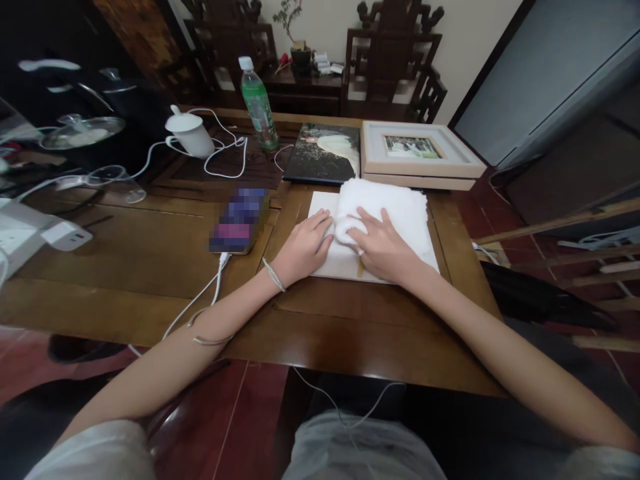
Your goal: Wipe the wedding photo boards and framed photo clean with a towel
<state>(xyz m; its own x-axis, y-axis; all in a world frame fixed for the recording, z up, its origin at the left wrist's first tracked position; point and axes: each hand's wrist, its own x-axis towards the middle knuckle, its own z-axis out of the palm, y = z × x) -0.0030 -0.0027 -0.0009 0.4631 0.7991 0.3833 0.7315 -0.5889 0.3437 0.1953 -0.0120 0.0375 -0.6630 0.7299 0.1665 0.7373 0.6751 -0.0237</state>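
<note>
A white fluffy towel (393,200) lies folded on a flat white board (333,267) at the table's front right. My right hand (383,247) is on the towel, its fingers curled over a bunched part at the towel's left side. My left hand (305,247) rests at the board's left edge, its fingers stretched towards the bunched towel and its thumb apart from them. Whether those left fingertips touch the towel is hard to tell. A thin bracelet circles my left wrist.
Behind the board lie a dark picture panel (323,153) and pale picture frames (420,150). A phone (240,223) on a charging cable sits left of my left hand. Further back stand a green-labelled bottle (259,107) and a white lidded cup (193,137). A power strip (30,233) is far left.
</note>
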